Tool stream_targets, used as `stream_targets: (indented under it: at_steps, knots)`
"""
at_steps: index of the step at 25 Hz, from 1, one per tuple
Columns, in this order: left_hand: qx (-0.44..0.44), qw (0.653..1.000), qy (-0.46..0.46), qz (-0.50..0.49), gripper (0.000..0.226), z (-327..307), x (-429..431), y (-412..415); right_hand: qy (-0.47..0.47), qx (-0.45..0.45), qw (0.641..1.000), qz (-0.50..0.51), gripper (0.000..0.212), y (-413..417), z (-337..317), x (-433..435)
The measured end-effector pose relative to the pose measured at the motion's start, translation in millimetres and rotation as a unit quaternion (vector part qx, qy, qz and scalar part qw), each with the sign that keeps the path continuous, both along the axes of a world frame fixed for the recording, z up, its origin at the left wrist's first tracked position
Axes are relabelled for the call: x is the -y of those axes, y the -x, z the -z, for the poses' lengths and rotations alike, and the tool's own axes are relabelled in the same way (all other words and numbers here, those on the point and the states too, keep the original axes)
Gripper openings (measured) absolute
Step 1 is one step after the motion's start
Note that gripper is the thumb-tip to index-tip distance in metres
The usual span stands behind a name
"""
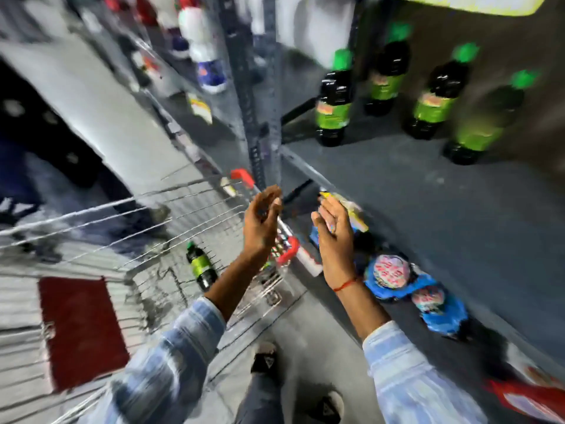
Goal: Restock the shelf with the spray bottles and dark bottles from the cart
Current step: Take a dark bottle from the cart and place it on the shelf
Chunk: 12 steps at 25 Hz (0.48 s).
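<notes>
Between cart (91, 240) and shelf (428, 209), we hold both hands up with nothing in them. Our left hand (263, 221) hangs loosely curled, fingers apart, over the cart's near right corner by the red handle piece; our right hand (334, 232) is spread flat, palm turned inward, just off the shelf's front edge.

Four dark bottles stand upright toward the back of the shelf, green caps up; the nearest (333, 99) sits beside the grey upright at the shelf's left edge, the others spread rightward, the frame too blurred to read their labels.

One dark bottle (200, 266) is left in the cart. It lies on its side on the wire floor near the right wall, its long axis running away from us, green cap at the far end and base toward us. It lies below and to the left of our left hand, which is clearly the nearer of the two; our right hand is on the shelf side, well apart from it.

We see no spray bottles in the cart. We judge the next reach falls to the left hand, down and slightly left, closing across the bottle's body.
</notes>
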<state>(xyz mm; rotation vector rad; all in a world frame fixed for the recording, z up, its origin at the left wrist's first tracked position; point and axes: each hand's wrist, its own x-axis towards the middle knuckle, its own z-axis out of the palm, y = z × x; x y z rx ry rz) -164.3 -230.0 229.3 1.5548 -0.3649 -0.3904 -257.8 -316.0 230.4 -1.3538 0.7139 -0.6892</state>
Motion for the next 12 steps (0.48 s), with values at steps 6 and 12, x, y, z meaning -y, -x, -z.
stream_targets:
  at_steps: [6,12]
  knots:
    - [-0.089,0.976,-0.1,-0.169,0.028,91,-140,-121,-0.034,-0.138,0.969,-0.204,0.044,-135,84,-89]
    - [-0.171,0.93,-0.29,-0.147,0.037,213,-221,-172,0.01,-0.343,0.845,-0.409,0.021,-212,186,-136]
